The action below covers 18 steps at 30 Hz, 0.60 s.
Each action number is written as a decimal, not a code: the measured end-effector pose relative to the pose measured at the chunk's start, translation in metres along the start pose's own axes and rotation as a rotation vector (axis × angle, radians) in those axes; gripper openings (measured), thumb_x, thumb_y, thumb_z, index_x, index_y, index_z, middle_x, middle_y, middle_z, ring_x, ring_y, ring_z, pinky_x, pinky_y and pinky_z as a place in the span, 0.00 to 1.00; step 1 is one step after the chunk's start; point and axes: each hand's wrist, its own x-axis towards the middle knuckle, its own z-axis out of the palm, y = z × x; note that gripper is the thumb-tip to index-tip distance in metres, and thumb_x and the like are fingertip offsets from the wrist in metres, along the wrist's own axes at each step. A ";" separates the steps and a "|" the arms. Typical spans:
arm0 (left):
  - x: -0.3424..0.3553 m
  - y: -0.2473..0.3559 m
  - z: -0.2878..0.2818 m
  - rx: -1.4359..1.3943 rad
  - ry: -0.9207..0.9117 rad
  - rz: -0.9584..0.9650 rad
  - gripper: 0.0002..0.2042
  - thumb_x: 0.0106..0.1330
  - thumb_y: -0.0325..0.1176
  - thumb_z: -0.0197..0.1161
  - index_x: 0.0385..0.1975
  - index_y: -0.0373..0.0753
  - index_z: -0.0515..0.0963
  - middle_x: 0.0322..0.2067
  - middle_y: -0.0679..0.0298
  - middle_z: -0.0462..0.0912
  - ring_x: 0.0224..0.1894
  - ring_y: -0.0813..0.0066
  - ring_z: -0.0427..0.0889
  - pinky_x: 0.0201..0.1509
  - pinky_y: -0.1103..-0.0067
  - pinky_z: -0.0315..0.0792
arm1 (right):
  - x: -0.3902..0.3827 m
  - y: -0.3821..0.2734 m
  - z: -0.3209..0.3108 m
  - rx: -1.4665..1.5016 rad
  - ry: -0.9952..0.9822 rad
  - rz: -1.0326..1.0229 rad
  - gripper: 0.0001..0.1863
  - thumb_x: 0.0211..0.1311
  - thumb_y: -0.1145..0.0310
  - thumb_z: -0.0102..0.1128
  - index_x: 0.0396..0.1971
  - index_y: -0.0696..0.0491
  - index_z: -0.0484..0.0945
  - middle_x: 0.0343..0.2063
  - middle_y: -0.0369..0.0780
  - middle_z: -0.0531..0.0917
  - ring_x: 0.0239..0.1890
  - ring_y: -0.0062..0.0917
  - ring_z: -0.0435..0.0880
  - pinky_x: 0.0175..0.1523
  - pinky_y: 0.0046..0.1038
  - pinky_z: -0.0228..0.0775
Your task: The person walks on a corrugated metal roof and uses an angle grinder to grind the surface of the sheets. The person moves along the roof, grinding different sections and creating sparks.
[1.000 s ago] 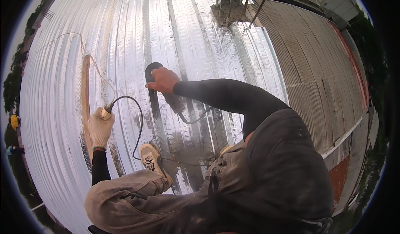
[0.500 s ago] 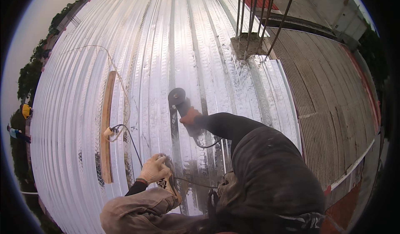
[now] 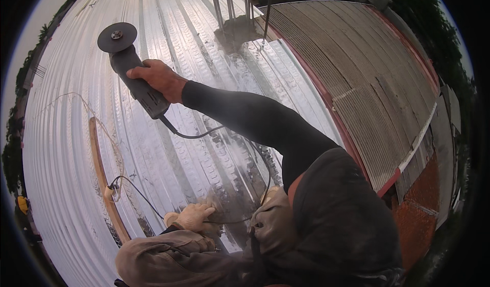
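My bare right hand (image 3: 155,77) is closed round the body of a dark angle grinder (image 3: 133,85), raised at upper left with its black disc (image 3: 116,37) facing up. Its cord curves down toward my knees. My gloved left hand (image 3: 196,215) is low beside my shoe, fingers curled; what lies under them is hidden. Left of it, a cord connection (image 3: 109,189) sits by a long wooden plank (image 3: 102,164) on the shiny ribbed metal sheeting (image 3: 71,139). Some haze hangs over the metal near my feet.
Vertical rebars (image 3: 227,6) rise from a concrete stub (image 3: 232,34) ahead. To the right, beyond the sheeting's edge, lies an older, lower corrugated roof (image 3: 367,108) with red edging and rusty panels (image 3: 418,225). Small yellow shape (image 3: 23,204) at the far-left rim; trees beyond both sides.
My left hand let go of the cord connection and moved down-right to my shoe. My right hand has lifted the grinder up and leftward, turning its disc upward.
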 end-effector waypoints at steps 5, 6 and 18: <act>0.015 -0.008 0.000 0.141 -0.030 0.150 0.21 0.65 0.50 0.73 0.52 0.44 0.89 0.55 0.57 0.84 0.58 0.52 0.85 0.57 0.55 0.79 | -0.017 -0.110 -0.018 0.284 -0.042 -0.288 0.24 0.66 0.63 0.78 0.53 0.59 0.78 0.41 0.45 0.87 0.38 0.33 0.89 0.47 0.42 0.86; 0.011 -0.010 0.002 0.154 0.013 0.181 0.19 0.66 0.49 0.72 0.48 0.44 0.90 0.52 0.56 0.86 0.56 0.51 0.86 0.56 0.55 0.80 | -0.023 -0.123 -0.026 0.324 -0.057 -0.322 0.23 0.67 0.59 0.78 0.52 0.55 0.79 0.41 0.44 0.88 0.40 0.34 0.90 0.52 0.44 0.85; 0.001 -0.048 -0.044 -0.380 0.377 -0.398 0.13 0.76 0.43 0.64 0.44 0.42 0.88 0.34 0.47 0.89 0.42 0.43 0.89 0.46 0.54 0.79 | -0.249 -0.155 -0.239 0.251 0.540 -0.452 0.25 0.68 0.56 0.75 0.50 0.63 0.81 0.39 0.48 0.87 0.41 0.37 0.92 0.52 0.41 0.90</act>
